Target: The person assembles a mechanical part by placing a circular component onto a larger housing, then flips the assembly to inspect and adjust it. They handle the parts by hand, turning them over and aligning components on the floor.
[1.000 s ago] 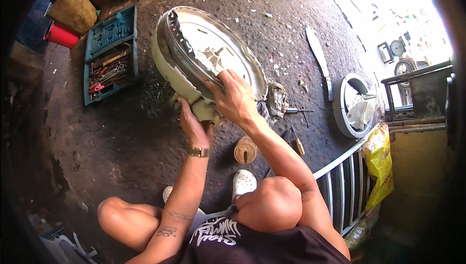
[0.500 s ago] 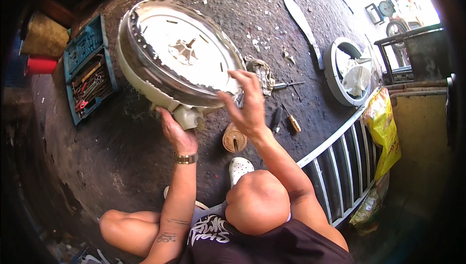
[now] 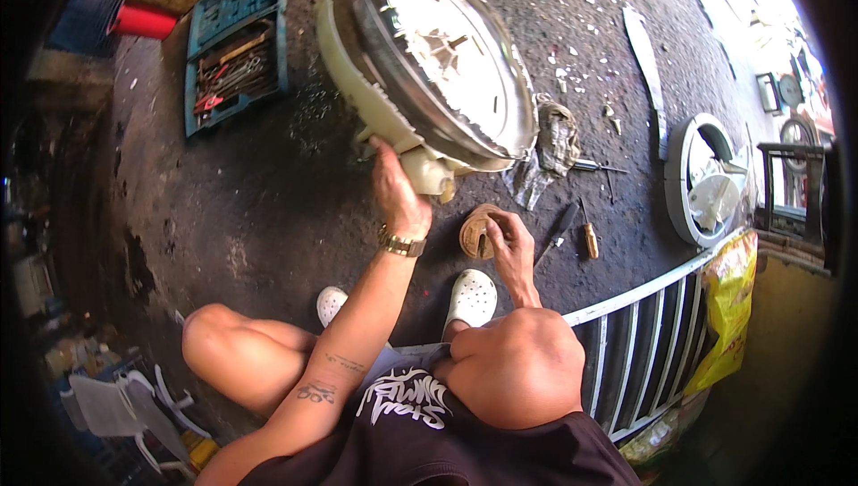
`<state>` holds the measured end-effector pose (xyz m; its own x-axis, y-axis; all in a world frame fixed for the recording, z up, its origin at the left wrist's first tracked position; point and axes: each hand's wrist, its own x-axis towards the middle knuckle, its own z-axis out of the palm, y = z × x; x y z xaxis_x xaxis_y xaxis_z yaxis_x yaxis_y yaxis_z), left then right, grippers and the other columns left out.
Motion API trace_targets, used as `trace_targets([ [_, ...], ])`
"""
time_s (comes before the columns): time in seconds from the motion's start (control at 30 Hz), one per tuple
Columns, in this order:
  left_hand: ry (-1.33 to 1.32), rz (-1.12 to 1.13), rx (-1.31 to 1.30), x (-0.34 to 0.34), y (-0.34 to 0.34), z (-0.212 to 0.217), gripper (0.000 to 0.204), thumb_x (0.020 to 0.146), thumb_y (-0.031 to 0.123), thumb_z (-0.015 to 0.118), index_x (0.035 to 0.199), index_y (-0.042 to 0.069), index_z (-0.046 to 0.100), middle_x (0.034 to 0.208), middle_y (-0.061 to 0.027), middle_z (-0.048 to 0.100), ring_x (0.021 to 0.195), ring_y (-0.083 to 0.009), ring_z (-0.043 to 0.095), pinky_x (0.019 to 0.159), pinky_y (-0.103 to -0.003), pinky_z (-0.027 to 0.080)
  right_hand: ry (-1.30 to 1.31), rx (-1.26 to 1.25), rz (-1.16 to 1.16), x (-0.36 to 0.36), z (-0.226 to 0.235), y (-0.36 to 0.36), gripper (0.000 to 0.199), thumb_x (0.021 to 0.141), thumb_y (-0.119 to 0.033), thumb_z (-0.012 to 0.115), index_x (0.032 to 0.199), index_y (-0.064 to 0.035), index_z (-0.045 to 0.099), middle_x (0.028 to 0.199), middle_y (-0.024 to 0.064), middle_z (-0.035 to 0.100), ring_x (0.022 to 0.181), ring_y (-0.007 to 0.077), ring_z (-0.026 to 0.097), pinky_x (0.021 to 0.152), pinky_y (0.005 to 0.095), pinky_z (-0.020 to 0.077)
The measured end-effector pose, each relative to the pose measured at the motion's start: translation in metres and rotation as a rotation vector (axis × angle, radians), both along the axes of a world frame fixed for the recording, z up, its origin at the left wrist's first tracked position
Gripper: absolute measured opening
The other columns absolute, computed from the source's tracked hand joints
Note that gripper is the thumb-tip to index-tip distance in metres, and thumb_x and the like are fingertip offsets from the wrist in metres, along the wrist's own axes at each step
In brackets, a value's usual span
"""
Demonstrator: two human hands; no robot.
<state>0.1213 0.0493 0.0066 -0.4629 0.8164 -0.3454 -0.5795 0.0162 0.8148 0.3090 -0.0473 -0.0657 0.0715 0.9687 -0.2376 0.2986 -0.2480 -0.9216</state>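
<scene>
My left hand is closed on the cream plastic spout at the underside of a big round drum, which looks like a washing-machine tub. The drum is tilted, with a shiny metal rim and a bright metal disc inside, partly washed out by glare. Lower down, my right hand has its fingers curled at the edge of a round, slotted wooden block, seemingly gripping it. My right fingertips are partly hidden.
A teal toolbox with hand tools lies open at left. Right of the drum are a dirty rag, a screwdriver, a flat metal strip and a grey ring. A white metal grille stands beside my knee.
My right hand has left the drum's rim and come down to the wooden block. The left hand still supports the drum, now tilted more steeply. The whole view has shifted.
</scene>
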Motion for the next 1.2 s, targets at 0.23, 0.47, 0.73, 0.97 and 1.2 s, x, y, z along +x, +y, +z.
trace_targets([
  [0.23,-0.146,-0.064,0.011,-0.005,-0.004,-0.001,0.07,0.106,0.061,0.048,0.145,0.004,0.047,0.129,-0.0088,0.059,0.116,-0.0209,0.061,0.098,-0.038,0.054,-0.244,0.46,0.312,-0.036,0.056,0.047,0.033,0.086,-0.022,0.083,0.107,-0.0003,0.07,0.083,0.0123,0.064,0.073,0.0277,0.066,0.068,0.0368,0.0528],
  [0.47,-0.106,-0.108,0.023,-0.012,-0.001,-0.001,0.068,0.107,0.06,0.045,0.141,0.002,0.051,0.126,-0.0079,0.061,0.113,-0.0196,0.061,0.098,-0.035,0.053,-0.426,0.451,0.337,-0.06,0.084,0.069,0.028,0.087,-0.028,0.079,0.085,-0.0038,0.065,0.074,0.0126,0.063,0.067,0.0323,0.067,0.059,0.0413,0.0517],
  [0.73,-0.238,0.019,0.086,-0.028,0.017,-0.004,0.059,0.107,0.049,0.051,0.143,0.002,0.053,0.133,-0.0095,0.06,0.119,-0.0221,0.061,0.101,-0.038,0.052,-0.527,0.371,0.349,-0.077,0.096,0.084,0.029,0.095,-0.026,0.061,0.08,-0.002,0.055,0.075,0.022,0.064,0.073,0.0441,0.065,0.068,0.053,0.0501],
  [0.97,-0.05,-0.014,0.089,-0.041,0.021,-0.024,0.052,0.108,0.043,0.046,0.14,0.004,0.056,0.136,-0.0089,0.06,0.119,-0.0225,0.061,0.103,-0.038,0.05,-0.55,0.375,0.311,-0.082,0.102,0.084,0.027,0.096,-0.025,0.058,0.082,-0.0019,0.054,0.075,0.0223,0.064,0.072,0.0435,0.066,0.068,0.0528,0.05],
  [1.2,0.457,0.001,-0.036,-0.013,0.017,-0.005,0.065,0.11,0.044,0.032,0.093,-0.006,0.069,0.083,-0.0237,0.073,0.08,-0.0331,0.071,0.073,-0.047,0.052,-0.496,0.303,0.182,-0.066,0.094,0.087,0.029,0.098,-0.024,0.054,0.1,0.0023,0.068,0.073,0.0247,0.066,0.071,0.0453,0.066,0.068,0.0544,0.0491],
])
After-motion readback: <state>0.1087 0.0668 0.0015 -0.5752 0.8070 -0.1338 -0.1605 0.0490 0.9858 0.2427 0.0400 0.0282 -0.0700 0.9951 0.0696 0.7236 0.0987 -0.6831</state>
